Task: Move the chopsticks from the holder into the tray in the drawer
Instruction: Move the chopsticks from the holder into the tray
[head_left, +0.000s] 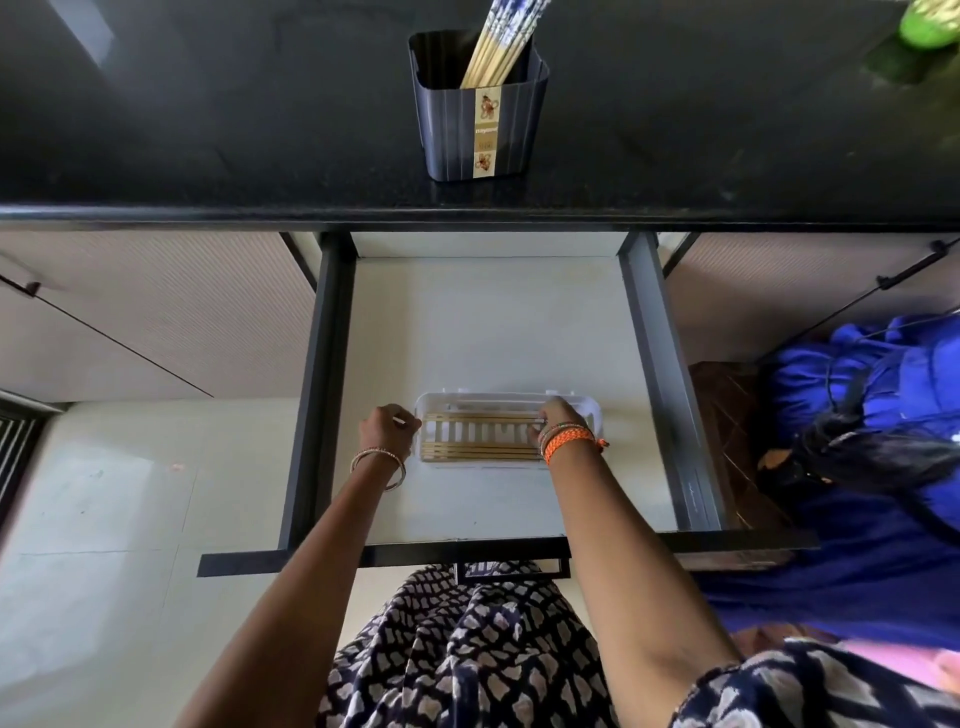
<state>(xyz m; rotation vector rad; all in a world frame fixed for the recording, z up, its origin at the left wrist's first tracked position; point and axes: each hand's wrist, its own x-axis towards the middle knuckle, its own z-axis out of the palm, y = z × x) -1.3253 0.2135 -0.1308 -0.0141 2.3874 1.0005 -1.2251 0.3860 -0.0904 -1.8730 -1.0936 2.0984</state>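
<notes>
Two flat rows of slim, tan wooden chopsticks (480, 451), too close-packed to count, lie lengthwise in one white slotted plastic tray (589, 410) on the pale floor of the open drawer (493, 322). The left hand (388, 430) grips the tray's left end with curled fingers, while the right hand (556, 422) curls over its right end. One ribbed dark plastic holder (478, 111) on the glossy black desk (208, 130) carries a leaning bundle of chopsticks (498, 49).

Holder (480, 111) on counter (208, 130); tray (587, 410) in drawer (488, 322) below — (chopsticks (480, 451) inside).
</notes>
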